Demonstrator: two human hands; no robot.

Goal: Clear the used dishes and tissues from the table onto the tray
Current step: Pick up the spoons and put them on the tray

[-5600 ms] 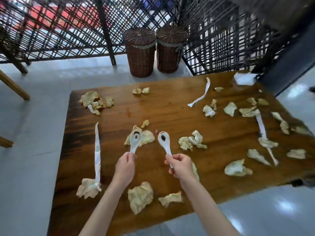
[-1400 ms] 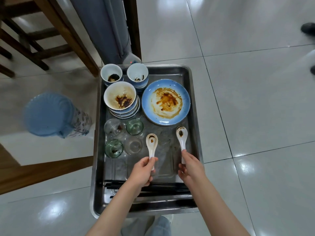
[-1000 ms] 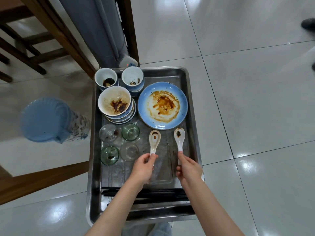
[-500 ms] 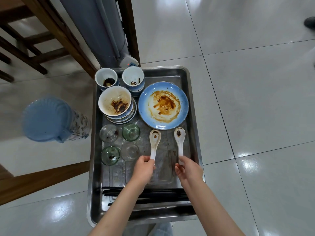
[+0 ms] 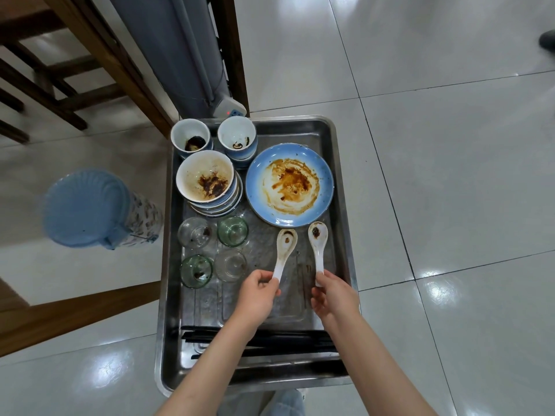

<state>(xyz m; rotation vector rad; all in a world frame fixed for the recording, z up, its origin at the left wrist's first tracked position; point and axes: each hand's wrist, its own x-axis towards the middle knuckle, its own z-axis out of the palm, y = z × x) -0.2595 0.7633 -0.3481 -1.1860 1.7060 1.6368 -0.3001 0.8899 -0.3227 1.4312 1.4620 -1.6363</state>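
A steel tray lies below me over the tiled floor. On it are a stained blue plate, a stack of bowls, two small cups, several glasses and black chopsticks along the near end. My left hand pinches the handle of a dirty white spoon. My right hand pinches the handle of a second white spoon. Both spoon bowls sit low over the tray floor, just in front of the plate. No tissues are in view.
A blue-lidded plastic container stands on the floor left of the tray. A wooden table edge runs at lower left, chair legs at upper left. A grey post with a power strip is behind the tray. A shoe shows at far right.
I turned from the wooden table littered with tissues to the tray, carrying both spoons. Over the last second the spoons have come down to the tray floor in front of the plate.
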